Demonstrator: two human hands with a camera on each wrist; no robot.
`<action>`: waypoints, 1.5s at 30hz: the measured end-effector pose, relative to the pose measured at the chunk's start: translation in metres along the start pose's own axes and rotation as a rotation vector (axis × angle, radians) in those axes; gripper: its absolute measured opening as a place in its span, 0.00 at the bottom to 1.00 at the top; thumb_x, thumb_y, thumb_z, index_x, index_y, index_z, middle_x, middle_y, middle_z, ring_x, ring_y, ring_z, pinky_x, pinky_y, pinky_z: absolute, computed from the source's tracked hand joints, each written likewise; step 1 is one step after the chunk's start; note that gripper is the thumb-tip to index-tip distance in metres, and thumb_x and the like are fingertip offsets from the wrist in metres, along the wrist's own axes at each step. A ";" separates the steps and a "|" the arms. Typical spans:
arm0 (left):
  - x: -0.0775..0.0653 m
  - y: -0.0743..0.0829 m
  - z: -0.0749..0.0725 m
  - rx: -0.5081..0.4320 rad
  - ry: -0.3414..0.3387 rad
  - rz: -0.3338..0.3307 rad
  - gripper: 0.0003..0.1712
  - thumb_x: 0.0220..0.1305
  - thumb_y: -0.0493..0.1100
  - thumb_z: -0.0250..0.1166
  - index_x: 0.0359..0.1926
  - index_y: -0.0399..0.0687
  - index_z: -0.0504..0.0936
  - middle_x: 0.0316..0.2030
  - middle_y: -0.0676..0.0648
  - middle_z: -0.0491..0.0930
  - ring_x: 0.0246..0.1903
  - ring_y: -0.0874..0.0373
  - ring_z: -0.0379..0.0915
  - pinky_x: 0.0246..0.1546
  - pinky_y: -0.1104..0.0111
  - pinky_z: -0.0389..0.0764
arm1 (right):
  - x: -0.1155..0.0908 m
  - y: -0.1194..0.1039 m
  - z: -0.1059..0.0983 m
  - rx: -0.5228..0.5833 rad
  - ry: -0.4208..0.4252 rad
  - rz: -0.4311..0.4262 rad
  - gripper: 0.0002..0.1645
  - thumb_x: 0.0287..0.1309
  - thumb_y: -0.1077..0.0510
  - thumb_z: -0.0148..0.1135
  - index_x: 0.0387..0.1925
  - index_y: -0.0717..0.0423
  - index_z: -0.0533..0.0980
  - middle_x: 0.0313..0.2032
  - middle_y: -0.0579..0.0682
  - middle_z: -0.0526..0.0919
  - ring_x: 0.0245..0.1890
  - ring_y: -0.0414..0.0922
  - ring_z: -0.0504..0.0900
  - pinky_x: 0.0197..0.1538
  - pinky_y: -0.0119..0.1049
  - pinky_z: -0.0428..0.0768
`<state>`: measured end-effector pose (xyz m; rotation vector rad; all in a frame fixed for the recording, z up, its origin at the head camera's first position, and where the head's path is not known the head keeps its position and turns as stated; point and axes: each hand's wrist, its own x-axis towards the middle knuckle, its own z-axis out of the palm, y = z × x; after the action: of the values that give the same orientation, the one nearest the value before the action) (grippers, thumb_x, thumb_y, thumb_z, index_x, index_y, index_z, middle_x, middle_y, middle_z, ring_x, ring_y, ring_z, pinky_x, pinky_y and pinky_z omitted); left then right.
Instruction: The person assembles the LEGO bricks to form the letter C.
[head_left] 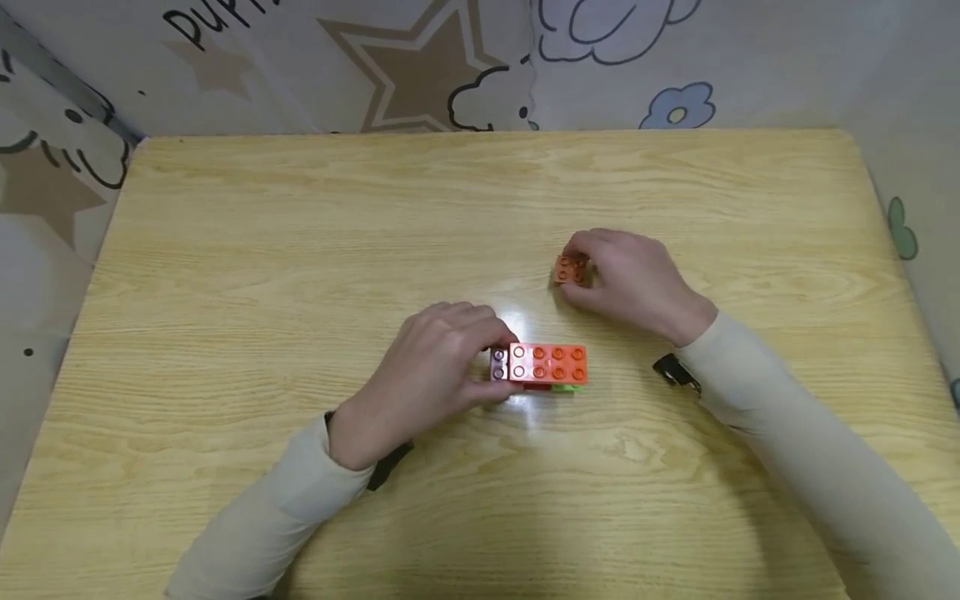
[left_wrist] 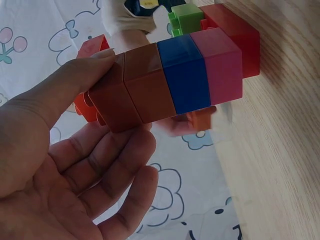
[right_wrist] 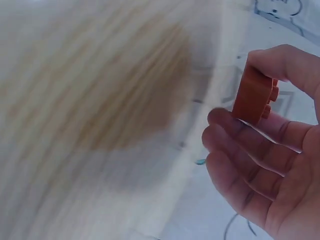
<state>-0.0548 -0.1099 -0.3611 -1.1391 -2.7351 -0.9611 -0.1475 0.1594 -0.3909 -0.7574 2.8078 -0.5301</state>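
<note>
My left hand [head_left: 431, 371] grips the top of an upright stack of toy building bricks between thumb and fingers. In the left wrist view two brown bricks [left_wrist: 142, 82] top a blue brick [left_wrist: 183, 72] and a pink brick [left_wrist: 217, 65], with a long red brick [left_wrist: 237, 37] at the base. A green brick [left_wrist: 186, 20] sits on the red one. A long orange-red brick [head_left: 547, 363] lies level at the top, reaching rightward. Farther back and to the right, my right hand [head_left: 637, 279] pinches a small orange brick [right_wrist: 252, 95], its studs facing up.
Both hands work over a light wood-grain table [head_left: 300, 242]. Behind its far edge stands a pale wall covering [head_left: 585, 83] printed with stars and cartoon shapes. Dark straps [head_left: 677, 372] show at the wrists.
</note>
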 end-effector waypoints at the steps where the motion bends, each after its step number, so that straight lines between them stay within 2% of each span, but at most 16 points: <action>1: 0.000 0.000 0.000 0.002 -0.001 -0.004 0.24 0.48 0.48 0.90 0.41 0.42 0.89 0.37 0.50 0.88 0.37 0.55 0.83 0.47 0.58 0.84 | -0.004 -0.001 -0.002 0.011 0.011 -0.008 0.18 0.65 0.53 0.73 0.52 0.59 0.84 0.41 0.52 0.87 0.38 0.50 0.82 0.43 0.54 0.83; 8: 0.000 0.001 -0.002 -0.011 -0.001 -0.024 0.25 0.47 0.46 0.91 0.41 0.41 0.88 0.36 0.50 0.87 0.37 0.54 0.83 0.48 0.57 0.84 | -0.036 -0.011 -0.005 0.087 0.053 -0.136 0.18 0.67 0.55 0.75 0.53 0.58 0.84 0.40 0.48 0.87 0.37 0.46 0.83 0.41 0.49 0.84; 14: 0.001 0.002 -0.002 -0.011 -0.008 -0.032 0.24 0.49 0.45 0.91 0.42 0.40 0.89 0.37 0.49 0.87 0.38 0.54 0.82 0.47 0.58 0.84 | -0.062 -0.017 0.001 0.122 0.082 -0.233 0.24 0.63 0.57 0.78 0.59 0.59 0.83 0.42 0.48 0.85 0.33 0.44 0.78 0.38 0.46 0.82; 23: 0.002 0.002 0.000 0.001 -0.017 -0.044 0.24 0.50 0.45 0.90 0.43 0.41 0.88 0.37 0.50 0.87 0.38 0.55 0.83 0.48 0.58 0.84 | -0.083 -0.024 0.012 0.218 0.188 -0.368 0.25 0.55 0.59 0.76 0.55 0.57 0.83 0.41 0.44 0.85 0.36 0.40 0.82 0.35 0.39 0.82; 32: 0.002 0.002 0.003 0.041 -0.018 -0.046 0.24 0.52 0.48 0.89 0.42 0.44 0.87 0.36 0.52 0.86 0.37 0.56 0.82 0.47 0.57 0.85 | -0.090 -0.024 0.019 0.306 0.231 -0.378 0.23 0.56 0.59 0.75 0.54 0.57 0.83 0.40 0.43 0.83 0.35 0.41 0.82 0.35 0.40 0.85; 36: 0.001 0.004 0.003 0.066 -0.007 -0.050 0.31 0.51 0.57 0.89 0.47 0.44 0.87 0.40 0.51 0.87 0.40 0.54 0.82 0.48 0.56 0.84 | -0.092 -0.024 0.020 0.330 0.240 -0.376 0.24 0.55 0.60 0.75 0.55 0.57 0.83 0.40 0.42 0.83 0.36 0.41 0.83 0.36 0.41 0.86; 39: 0.001 0.005 0.003 0.043 0.019 -0.035 0.37 0.50 0.60 0.89 0.53 0.43 0.87 0.44 0.49 0.88 0.45 0.52 0.83 0.52 0.56 0.84 | -0.093 -0.024 0.020 0.344 0.234 -0.371 0.25 0.56 0.60 0.75 0.57 0.57 0.83 0.41 0.43 0.85 0.36 0.39 0.83 0.36 0.41 0.86; 45: 0.003 0.005 0.008 -0.059 0.098 0.061 0.27 0.55 0.48 0.88 0.49 0.40 0.87 0.39 0.49 0.86 0.38 0.56 0.80 0.44 0.61 0.84 | -0.096 -0.022 0.020 0.376 0.225 -0.366 0.26 0.60 0.60 0.74 0.60 0.57 0.83 0.46 0.47 0.90 0.35 0.39 0.83 0.34 0.41 0.84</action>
<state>-0.0522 -0.1007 -0.3645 -1.1445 -2.5964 -1.0667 -0.0502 0.1849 -0.3929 -1.1901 2.6357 -1.2315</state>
